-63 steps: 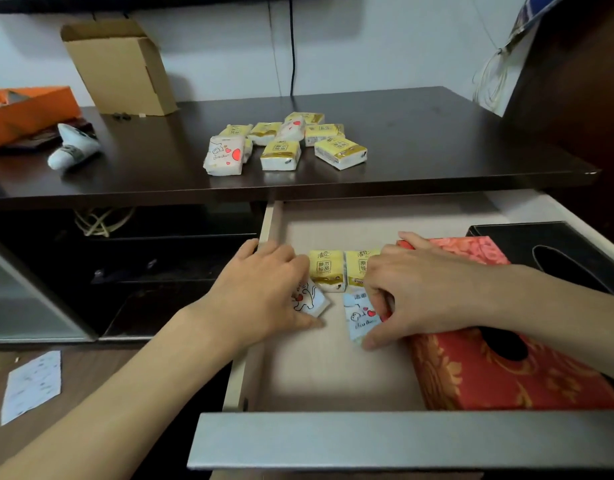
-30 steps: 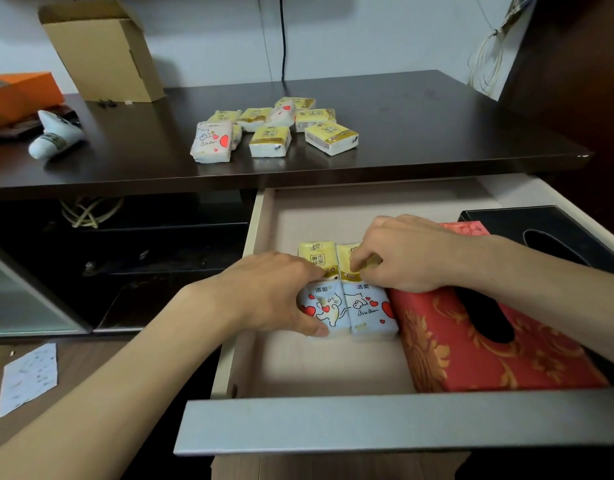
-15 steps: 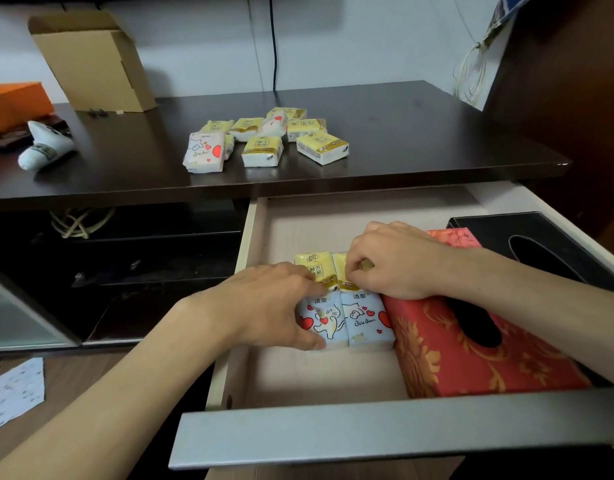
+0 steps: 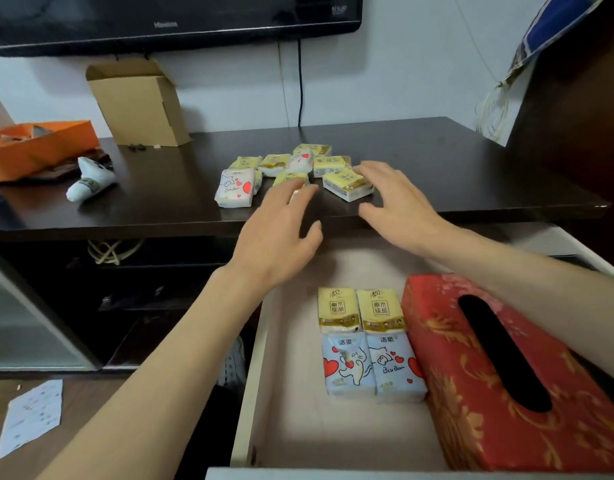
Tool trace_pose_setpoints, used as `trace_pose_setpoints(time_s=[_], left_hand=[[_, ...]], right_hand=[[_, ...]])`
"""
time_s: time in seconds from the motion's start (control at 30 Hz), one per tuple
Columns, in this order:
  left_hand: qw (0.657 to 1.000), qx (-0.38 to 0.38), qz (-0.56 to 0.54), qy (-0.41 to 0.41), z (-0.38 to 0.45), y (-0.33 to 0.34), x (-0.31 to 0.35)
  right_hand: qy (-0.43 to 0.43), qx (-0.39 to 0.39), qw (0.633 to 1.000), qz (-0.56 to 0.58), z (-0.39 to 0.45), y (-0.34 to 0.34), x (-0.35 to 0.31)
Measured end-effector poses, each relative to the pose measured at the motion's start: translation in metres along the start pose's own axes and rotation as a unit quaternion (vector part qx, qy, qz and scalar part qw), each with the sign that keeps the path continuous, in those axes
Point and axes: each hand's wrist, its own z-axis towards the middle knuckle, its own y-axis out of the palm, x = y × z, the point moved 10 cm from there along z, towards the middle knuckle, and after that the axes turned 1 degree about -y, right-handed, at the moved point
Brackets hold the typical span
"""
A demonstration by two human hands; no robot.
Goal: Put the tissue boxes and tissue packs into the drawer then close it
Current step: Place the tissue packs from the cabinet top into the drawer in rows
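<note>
Nearest to us the drawer (image 4: pixel 257 393) is standing open, and we are seeing a red tissue box (image 4: pixel 506 393) lying along its right side. Just beside it, touching its left edge, four tissue packs are sitting flat in a square: two blue packs (image 4: pixel 371 367) at the front, two yellow packs (image 4: pixel 359 310) behind them. Further out, our left hand (image 4: pixel 278 237) and right hand (image 4: pixel 399 202) are both reaching over the dark tabletop (image 4: pixel 454 168) with fingers spread and holding nothing (the fingertips are blurred). Beyond them a cluster of loose packs (image 4: pixel 288 173) is waiting on the tabletop, with a cardboard box (image 4: pixel 139 105) standing at the back left by the wall.
</note>
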Motion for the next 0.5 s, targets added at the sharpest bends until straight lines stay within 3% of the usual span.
trace_pose_setpoints(time_s=[0.1, 0.2, 0.33, 0.5], left_hand=[[0.995, -0.054, 0.088, -0.007, 0.019, 0.028, -0.010], [0.988, -0.094, 0.115, -0.044, 0.018, 0.045, -0.031], [0.991, -0.005, 0.133, -0.031, 0.021, 0.020, -0.030], [0.995, 0.013, 0.095, -0.014, 0.024, 0.007, -0.023]], right_hand=[[-0.002, -0.076, 0.994, -0.082, 0.013, 0.023, 0.005], [-0.052, -0.042, 0.985, -0.157, 0.015, 0.018, -0.002], [-0.083, 0.003, 0.986, -0.146, 0.011, 0.005, -0.005], [-0.063, 0.000, 0.994, -0.086, 0.014, 0.006, 0.006]])
